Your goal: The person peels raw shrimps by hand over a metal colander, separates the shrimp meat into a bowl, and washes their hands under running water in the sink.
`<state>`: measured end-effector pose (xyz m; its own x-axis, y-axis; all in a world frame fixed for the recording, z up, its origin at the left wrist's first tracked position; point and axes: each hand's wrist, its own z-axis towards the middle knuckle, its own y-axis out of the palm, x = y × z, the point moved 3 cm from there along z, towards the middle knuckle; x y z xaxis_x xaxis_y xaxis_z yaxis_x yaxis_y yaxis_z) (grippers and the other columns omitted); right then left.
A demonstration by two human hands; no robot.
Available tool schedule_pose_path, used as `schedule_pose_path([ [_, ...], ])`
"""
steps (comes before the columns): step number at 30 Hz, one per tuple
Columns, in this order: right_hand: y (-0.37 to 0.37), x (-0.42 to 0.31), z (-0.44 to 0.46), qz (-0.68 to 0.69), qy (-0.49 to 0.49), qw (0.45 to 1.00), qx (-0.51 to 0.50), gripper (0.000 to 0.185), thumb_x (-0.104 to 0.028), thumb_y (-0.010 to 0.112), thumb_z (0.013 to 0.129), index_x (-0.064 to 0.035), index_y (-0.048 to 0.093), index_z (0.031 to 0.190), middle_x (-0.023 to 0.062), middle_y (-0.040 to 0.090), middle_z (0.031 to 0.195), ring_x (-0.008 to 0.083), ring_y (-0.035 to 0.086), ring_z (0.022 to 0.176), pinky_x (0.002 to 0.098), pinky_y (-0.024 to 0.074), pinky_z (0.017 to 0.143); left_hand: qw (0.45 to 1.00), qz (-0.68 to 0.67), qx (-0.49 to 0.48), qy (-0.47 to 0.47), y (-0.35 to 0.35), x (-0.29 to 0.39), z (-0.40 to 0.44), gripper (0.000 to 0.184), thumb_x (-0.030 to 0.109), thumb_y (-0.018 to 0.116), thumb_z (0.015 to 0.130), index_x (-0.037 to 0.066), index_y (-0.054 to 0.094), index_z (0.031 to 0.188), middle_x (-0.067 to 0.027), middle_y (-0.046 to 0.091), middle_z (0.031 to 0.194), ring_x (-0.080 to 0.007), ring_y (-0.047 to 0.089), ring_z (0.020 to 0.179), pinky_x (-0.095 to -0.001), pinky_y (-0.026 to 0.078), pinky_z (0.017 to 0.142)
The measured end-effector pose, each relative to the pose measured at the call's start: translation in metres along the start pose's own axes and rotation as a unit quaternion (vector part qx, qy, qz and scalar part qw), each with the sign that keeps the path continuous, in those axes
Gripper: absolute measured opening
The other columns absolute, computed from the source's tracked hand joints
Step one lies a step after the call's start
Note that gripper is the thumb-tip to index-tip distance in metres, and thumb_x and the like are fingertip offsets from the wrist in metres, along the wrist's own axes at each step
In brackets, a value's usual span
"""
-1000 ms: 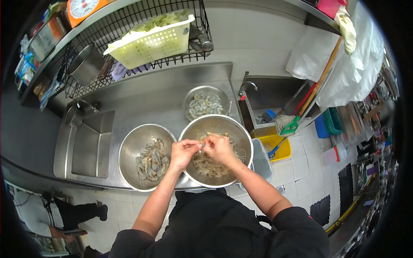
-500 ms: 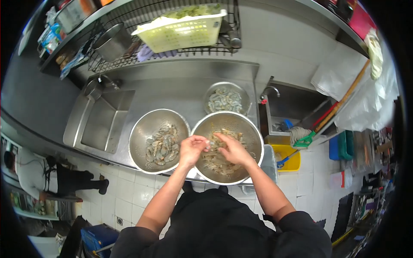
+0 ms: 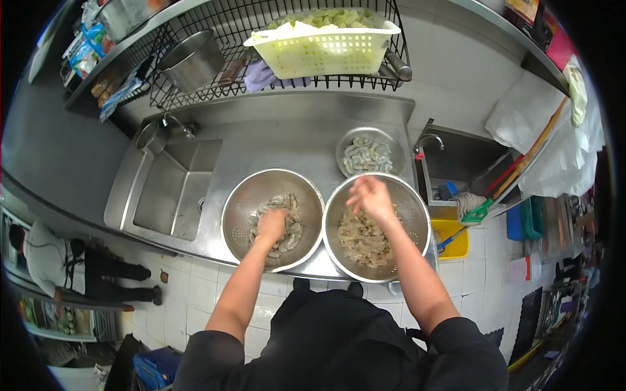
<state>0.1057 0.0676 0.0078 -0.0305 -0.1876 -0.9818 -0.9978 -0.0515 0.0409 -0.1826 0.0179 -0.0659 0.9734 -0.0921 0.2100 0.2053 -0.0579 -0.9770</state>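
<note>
My left hand reaches down into the left metal colander, touching the pile of grey, unpeeled shrimp there. Its fingertips are hidden, so whether they grip a shrimp I cannot tell. Over the far part of the right colander hovers my right hand, fingers loosely bent and apart, with nothing visible in them. Brownish shrimp shells and heads lie in that colander below it. Just behind stands a smaller metal bowl with pale peeled shrimp.
A steel sink lies left on the counter, another sink to the right. Above hangs a wire rack holding a pale basket and a pot. A person is at far left. A yellow bin stands right.
My hands have parted from over the right colander. The left has gone left into the unpeeled shrimp; the right has lifted toward the colander's far side. The view has shifted slightly.
</note>
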Motion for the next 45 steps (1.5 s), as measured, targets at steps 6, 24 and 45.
schedule_pose_path([
  [6, 0.064, -0.010, -0.050, -0.250, -0.130, 0.957, -0.066, 0.020, -0.013, 0.057, 0.091, 0.0025, 0.066, 0.099, 0.0209, 0.068, 0.082, 0.0276, 0.069, 0.073, 0.0376, 0.0524, 0.067, 0.986, 0.059, -0.150, 0.049, 0.031, -0.037, 0.010, 0.021, 0.012, 0.063, 0.080, 0.011, 0.072, 0.099, -0.0184, 0.068, 0.100, -0.0361, 0.063, 0.101, -0.0463, 0.049, 0.092],
  [24, 0.074, -0.015, -0.062, -0.372, -0.292, 0.871, -0.129, 0.024, -0.021, 0.050, 0.097, 0.0027, 0.049, 0.099, 0.0239, 0.058, 0.097, 0.0424, 0.057, 0.093, 0.0483, 0.0456, 0.081, 0.929, -0.348, -0.026, 0.126, -0.121, 0.094, -0.013, 0.036, -0.002, 0.066, 0.081, 0.004, 0.056, 0.115, -0.0180, 0.067, 0.095, -0.0309, 0.068, 0.085, -0.0384, 0.053, 0.076],
  [45, -0.027, 0.011, -0.093, -0.460, -0.202, 0.862, -0.070, 0.025, -0.021, 0.056, 0.089, 0.0023, 0.051, 0.097, 0.0232, 0.062, 0.082, 0.0411, 0.062, 0.078, 0.0521, 0.0488, 0.069, 0.555, -0.742, -0.317, -0.204, -0.016, 0.183, 0.036, 0.030, 0.036, 0.045, 0.102, 0.011, 0.050, 0.088, 0.0010, 0.042, 0.062, -0.0088, 0.030, 0.039, -0.0245, 0.021, 0.033],
])
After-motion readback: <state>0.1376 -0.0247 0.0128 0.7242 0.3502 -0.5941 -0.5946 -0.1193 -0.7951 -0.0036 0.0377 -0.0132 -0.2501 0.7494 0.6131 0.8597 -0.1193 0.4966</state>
